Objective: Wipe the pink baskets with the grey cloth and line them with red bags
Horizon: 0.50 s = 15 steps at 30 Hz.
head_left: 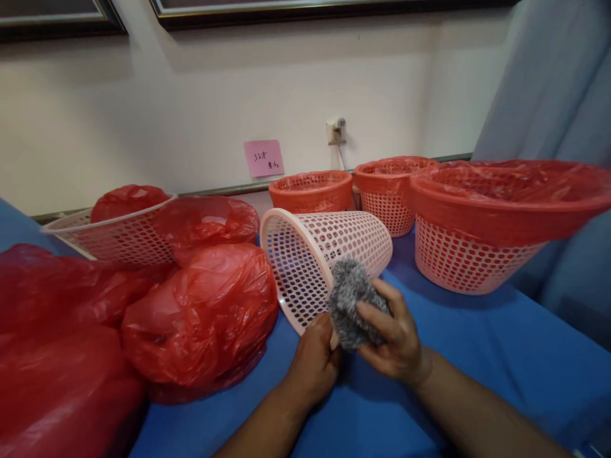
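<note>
A pink perforated plastic basket lies on its side on the blue table, its mouth facing left and toward me. My right hand is closed around a grey fuzzy cloth and presses it against the basket's lower side. My left hand is closed too, gripping the basket's rim just left of the cloth. Both hands touch near the cloth.
Several red plastic bags are piled at the left, some in a tipped basket. Three upright baskets lined with red bags stand at the back right. A pink note and a wall socket are on the wall.
</note>
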{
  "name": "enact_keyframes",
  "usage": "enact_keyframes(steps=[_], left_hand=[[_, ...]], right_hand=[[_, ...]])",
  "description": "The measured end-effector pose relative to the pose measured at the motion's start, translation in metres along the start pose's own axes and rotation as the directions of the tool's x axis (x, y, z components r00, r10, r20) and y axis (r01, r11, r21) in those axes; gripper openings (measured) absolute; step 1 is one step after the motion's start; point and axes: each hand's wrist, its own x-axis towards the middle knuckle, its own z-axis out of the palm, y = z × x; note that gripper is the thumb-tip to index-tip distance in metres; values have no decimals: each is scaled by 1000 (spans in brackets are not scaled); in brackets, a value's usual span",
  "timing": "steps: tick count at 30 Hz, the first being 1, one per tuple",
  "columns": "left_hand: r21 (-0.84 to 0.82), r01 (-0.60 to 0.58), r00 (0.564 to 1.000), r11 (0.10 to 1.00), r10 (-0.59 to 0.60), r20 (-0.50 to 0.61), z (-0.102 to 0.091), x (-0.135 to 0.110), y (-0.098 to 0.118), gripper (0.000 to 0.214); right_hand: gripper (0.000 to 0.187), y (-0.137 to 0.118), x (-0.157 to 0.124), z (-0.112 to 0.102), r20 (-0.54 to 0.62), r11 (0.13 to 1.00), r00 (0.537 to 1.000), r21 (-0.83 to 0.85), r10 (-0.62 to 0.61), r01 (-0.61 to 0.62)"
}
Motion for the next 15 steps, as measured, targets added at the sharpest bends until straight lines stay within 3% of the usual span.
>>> enact_keyframes(steps=[2, 3, 5, 6, 7, 8, 10, 11, 12, 13, 14, 15], left_hand=[[-38, -5, 1000, 999, 5, 21, -1, 4, 1, 46], [-45, -2, 1000, 999, 3, 26, -2, 5, 1, 50], [-32, 5, 1000, 999, -5, 19, -2, 7, -1, 58], [-20, 11, 1000, 1000, -11, 15, -2, 6, -2, 60], [-9, 19, 1000, 1000, -19, 11, -2, 6, -3, 61], [2, 27, 1000, 1000, -27, 9, -2, 5, -5, 62], [20, 29, 999, 999, -30, 21, -1, 2, -8, 65], [26, 23, 999, 999, -24, 32, -1, 1, -9, 67], [33, 16, 999, 999, -17, 39, 0, 1, -9, 69], [41, 12, 999, 999, -14, 45, 0, 1, -10, 71], [50, 12, 999, 999, -14, 47, 0, 1, -10, 71], [58, 18, 999, 998, -20, 46, 0, 1, -10, 71]], right_hand=[[78, -5, 0, 1, 14, 998, 998, 22, -60, 60], [76, 0, 0, 1, 6, 1000, 1000, 10, -25, 25], [68, 23, 2, 0, -59, 985, 984, -43, 166, -169], [63, 39, 2, -1, -126, 947, 944, -65, 306, -315], [58, 57, 3, -3, -214, 877, 865, -65, 454, -476], [57, 75, 3, -6, -290, 782, 753, -28, 590, -623], [60, 104, 3, -11, -287, 578, 525, 142, 801, -803], [62, 114, 3, -13, -252, 498, 445, 211, 859, -841], [63, 119, 4, -13, -225, 450, 400, 252, 888, -857], [63, 119, 4, -13, -225, 448, 399, 251, 889, -858], [62, 115, 4, -12, -252, 492, 440, 209, 862, -845], [61, 106, 5, -10, -286, 570, 518, 140, 806, -810]])
